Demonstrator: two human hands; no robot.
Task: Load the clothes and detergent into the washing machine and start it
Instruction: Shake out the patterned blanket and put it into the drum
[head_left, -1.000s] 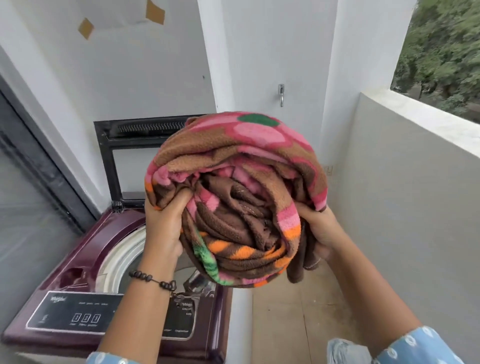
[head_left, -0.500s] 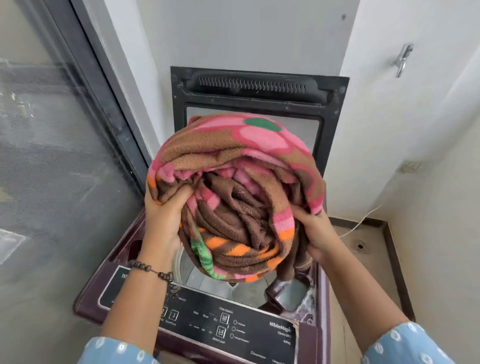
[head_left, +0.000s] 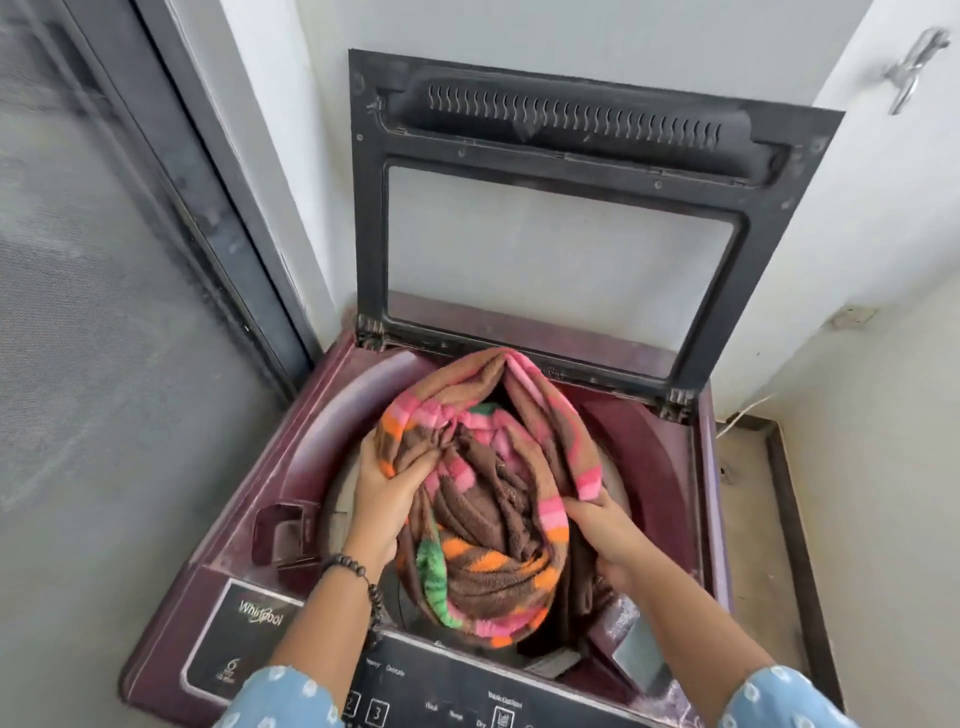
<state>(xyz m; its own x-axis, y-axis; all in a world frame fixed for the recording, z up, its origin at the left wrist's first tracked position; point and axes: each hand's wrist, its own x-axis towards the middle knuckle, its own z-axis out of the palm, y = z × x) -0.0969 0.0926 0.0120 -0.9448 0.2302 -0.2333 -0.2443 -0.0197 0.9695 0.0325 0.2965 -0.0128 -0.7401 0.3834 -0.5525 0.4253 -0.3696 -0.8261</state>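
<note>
A bundled brown blanket (head_left: 488, 499) with pink, orange and green patches fills the drum opening of the maroon top-load washing machine (head_left: 291, 467). My left hand (head_left: 387, 493) grips its left edge, fingers curled into the folds. On the right side, my right hand (head_left: 602, 530) grips the blanket near a pink stripe. The machine's black-framed lid (head_left: 571, 208) stands upright against the wall. The dark control panel (head_left: 441, 691) runs along the near edge, partly hidden by my arms. No detergent is in view.
A dark-framed mesh door (head_left: 130, 260) stands close on the left. White walls close in behind and to the right, with a metal hook (head_left: 909, 67) high on the right. A strip of tan floor (head_left: 753, 519) lies right of the machine.
Both hands have lowered the blanket from chest height down into the drum opening. The view has tilted down over the machine.
</note>
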